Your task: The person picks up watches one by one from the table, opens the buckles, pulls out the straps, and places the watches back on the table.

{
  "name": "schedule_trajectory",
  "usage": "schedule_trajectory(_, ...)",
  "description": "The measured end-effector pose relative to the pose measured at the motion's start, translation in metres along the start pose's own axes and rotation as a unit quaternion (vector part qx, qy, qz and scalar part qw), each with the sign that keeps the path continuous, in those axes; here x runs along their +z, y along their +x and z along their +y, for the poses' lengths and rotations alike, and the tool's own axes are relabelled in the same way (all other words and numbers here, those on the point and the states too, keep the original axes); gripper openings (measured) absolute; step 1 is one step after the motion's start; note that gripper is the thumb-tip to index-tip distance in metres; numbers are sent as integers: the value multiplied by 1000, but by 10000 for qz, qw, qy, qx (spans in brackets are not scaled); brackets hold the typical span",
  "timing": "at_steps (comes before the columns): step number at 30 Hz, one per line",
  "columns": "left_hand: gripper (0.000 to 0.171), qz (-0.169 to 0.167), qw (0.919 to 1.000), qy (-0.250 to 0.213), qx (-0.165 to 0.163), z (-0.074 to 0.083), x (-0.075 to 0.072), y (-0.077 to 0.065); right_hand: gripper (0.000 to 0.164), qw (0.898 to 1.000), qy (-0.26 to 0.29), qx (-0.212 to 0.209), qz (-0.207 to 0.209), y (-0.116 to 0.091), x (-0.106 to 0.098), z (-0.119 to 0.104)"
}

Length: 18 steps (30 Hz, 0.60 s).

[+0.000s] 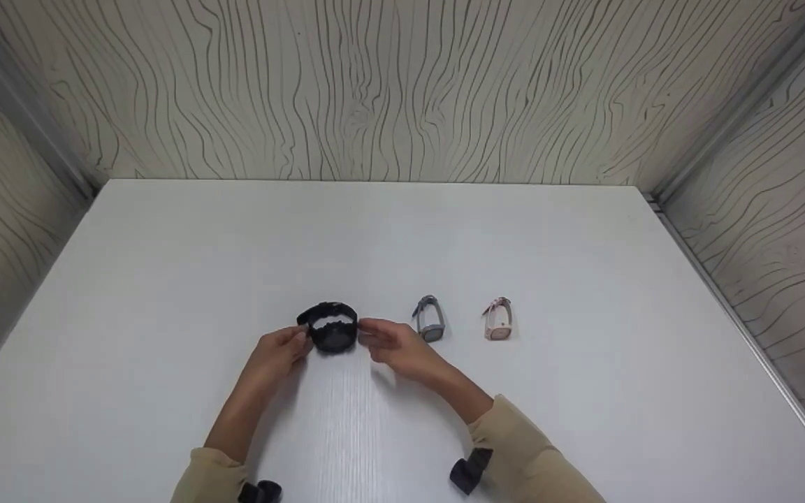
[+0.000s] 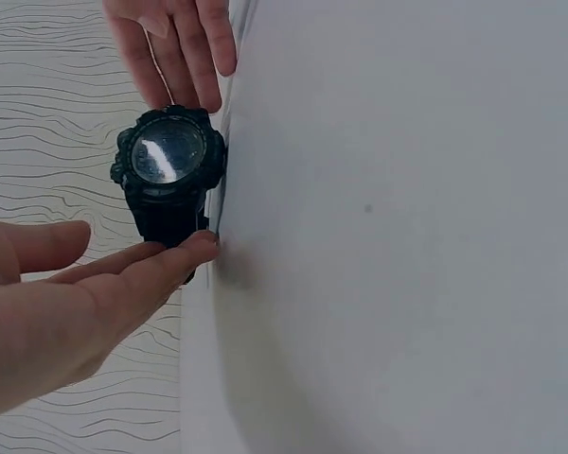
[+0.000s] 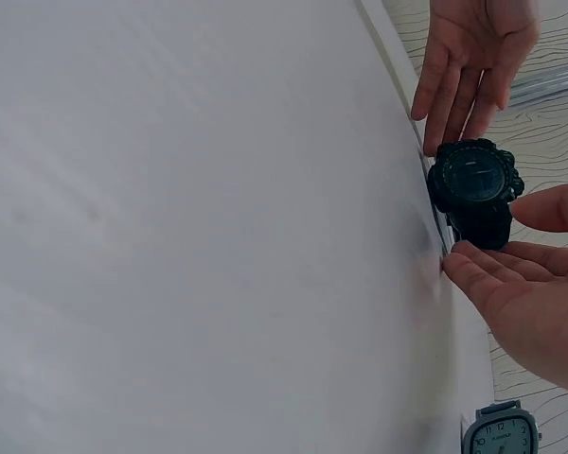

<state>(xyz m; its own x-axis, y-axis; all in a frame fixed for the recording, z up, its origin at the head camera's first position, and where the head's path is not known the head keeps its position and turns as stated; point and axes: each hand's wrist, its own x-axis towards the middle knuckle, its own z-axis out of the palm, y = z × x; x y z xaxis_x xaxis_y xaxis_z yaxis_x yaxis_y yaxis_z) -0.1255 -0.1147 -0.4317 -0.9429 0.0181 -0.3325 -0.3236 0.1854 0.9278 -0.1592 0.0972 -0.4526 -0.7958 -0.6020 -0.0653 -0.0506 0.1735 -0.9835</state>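
Note:
A black wristwatch (image 1: 333,338) with a round face and looped strap stands on the white table between both hands. At its left side, the left hand (image 1: 278,355) has its fingertips against the strap; in the left wrist view those fingers (image 2: 142,270) are straight and the thumb is held apart. On the other side, the right hand (image 1: 400,347) touches the watch with extended fingertips. The right wrist view shows its straight fingers (image 3: 511,270) by the strap and its thumb (image 3: 554,208) close to the case.
To the right of the hands stand a grey-blue watch (image 1: 432,332) and, farther right, a pale pink watch (image 1: 498,332), straps looped. Wood-patterned panels (image 1: 374,91) rise behind and beside the white table (image 1: 346,237).

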Motion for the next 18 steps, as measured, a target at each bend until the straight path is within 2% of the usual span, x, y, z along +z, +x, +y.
schedule_trajectory(6,38,14,9987,-502,-113,1,1,0,46,9998,196,58,23,-2,1,0)
schedule_trajectory(11,38,45,9972,-738,-146,0,1,-1,46,9989,470,77,48,-5,0,0)
schedule_trajectory(18,34,287,9948,-978,-63,4,4,-3,47,9970,756,134,92,-9,-6,-4)
